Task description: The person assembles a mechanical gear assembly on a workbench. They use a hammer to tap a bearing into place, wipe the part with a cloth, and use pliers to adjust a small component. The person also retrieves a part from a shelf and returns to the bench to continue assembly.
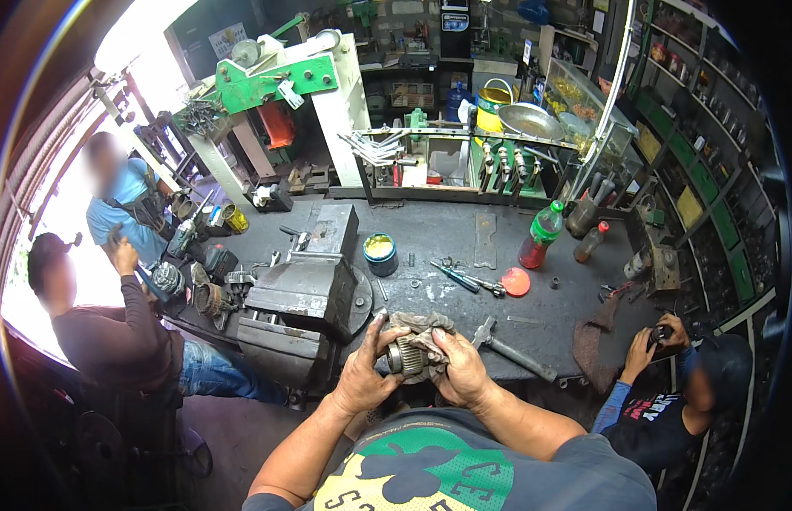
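Note:
My left hand grips a metal gear with ridged teeth, just off the front edge of the bench. A grey, stained rag is bunched against the gear's far and right side. My right hand is closed on the rag, its thumb pressed over the cloth. The palm-side fingers of both hands are partly hidden. Right of my right hand lies a hammer on the bench. A large bench vise stands left of my hands. Beyond them is an open tub with yellowish grease.
The dark workbench also carries a blue-handled tool, a red round lid and a green-capped bottle. A co-worker raises a tool at left, another person stands behind, and a third handles a dark part at right.

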`<state>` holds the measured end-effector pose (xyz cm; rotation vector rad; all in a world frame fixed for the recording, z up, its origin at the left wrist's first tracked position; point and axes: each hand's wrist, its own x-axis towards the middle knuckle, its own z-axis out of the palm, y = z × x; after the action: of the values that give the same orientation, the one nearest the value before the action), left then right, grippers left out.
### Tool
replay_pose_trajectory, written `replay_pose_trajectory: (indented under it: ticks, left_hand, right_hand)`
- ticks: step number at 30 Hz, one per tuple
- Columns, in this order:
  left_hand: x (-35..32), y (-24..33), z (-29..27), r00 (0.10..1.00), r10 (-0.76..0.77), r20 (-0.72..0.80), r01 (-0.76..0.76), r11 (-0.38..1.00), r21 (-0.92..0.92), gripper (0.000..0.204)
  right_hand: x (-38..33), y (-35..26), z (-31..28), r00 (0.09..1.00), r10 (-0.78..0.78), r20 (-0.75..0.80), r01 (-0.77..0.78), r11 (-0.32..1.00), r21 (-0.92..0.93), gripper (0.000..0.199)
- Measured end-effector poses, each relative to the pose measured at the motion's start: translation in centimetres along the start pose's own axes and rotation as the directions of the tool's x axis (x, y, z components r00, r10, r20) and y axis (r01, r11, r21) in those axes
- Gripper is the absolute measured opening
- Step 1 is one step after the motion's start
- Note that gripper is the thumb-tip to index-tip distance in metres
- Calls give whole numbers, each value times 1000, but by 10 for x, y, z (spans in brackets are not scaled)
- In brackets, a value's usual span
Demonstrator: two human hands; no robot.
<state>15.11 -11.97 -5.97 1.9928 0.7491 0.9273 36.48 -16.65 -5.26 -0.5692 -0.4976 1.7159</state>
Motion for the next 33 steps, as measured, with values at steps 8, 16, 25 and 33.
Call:
replay_pose_trajectory:
  ticks: [8, 16, 25, 33]
  left_hand:
    - [-6, -7, -2, 998, 49, 38, -47, 998, -42, 129]
    - [-15, -20, 23, 979, -205, 14, 185, 847, -498, 110]
    - [-13, -2, 28, 890, -446, 95, 342, 515, -786, 99]
    - [-17, 10, 14, 751, -634, 184, 585, 510, -631, 77]
  right_hand:
    - [-9, 3, -1, 999, -27, 36, 26, 1000, 12, 45]
    - [-11, 19, 8, 974, -215, -72, 220, 973, 71, 57]
    - [-15, 29, -12, 955, -269, -129, 201, 900, -386, 29]
    - [27, -27, -41, 958, -200, -205, 132, 944, -302, 51]
